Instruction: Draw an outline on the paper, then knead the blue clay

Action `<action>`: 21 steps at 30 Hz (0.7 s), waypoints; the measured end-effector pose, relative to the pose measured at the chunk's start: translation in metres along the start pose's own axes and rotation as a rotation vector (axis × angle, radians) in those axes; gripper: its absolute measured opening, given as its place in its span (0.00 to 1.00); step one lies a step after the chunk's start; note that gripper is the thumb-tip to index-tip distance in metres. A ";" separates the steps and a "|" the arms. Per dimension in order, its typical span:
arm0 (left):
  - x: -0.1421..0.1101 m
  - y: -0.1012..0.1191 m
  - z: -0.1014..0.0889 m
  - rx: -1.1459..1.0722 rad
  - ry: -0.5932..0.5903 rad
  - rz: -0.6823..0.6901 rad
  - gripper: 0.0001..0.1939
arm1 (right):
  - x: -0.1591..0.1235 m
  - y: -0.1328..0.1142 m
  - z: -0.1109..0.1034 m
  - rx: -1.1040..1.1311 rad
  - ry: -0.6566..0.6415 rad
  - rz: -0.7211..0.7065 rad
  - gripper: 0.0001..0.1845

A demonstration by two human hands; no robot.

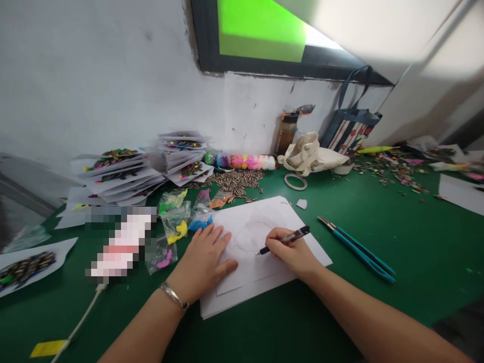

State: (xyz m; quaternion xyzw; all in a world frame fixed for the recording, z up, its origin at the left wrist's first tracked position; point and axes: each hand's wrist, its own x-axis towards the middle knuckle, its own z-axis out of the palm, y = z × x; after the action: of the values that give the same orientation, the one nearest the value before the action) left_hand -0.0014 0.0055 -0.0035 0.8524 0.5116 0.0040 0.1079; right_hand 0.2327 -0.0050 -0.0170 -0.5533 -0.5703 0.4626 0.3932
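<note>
Head view: right hand [288, 248] pinches pen [283, 240], tip at paper [260, 276]; left hand [206, 257] open, flat on sheet. Paper on table, likely light and slippery; pin it near edges. Pen looks stiff, grip low barrel.

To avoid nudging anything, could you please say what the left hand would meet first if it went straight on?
The left hand would probably meet the blue-filled bag first, though depth and contact are unclear.

brown bottle [286, 135] — by the wall [113, 75] | blue bag [350, 132] — right of it | tape ring [297, 188] on green table [378, 217]
</note>
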 end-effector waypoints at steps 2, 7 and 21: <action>0.000 0.000 -0.001 0.004 -0.006 -0.001 0.33 | 0.000 -0.001 0.000 0.000 -0.002 -0.010 0.07; -0.001 0.002 -0.004 0.002 -0.020 -0.008 0.34 | 0.000 -0.002 0.001 -0.004 -0.016 -0.011 0.07; 0.000 0.001 -0.002 0.003 -0.015 -0.003 0.33 | 0.000 0.001 0.001 -0.053 -0.033 -0.021 0.07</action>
State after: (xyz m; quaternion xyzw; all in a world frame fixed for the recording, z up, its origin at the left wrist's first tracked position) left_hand -0.0005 0.0051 -0.0017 0.8519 0.5119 -0.0032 0.1105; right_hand 0.2322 -0.0046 -0.0179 -0.5496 -0.5945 0.4525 0.3737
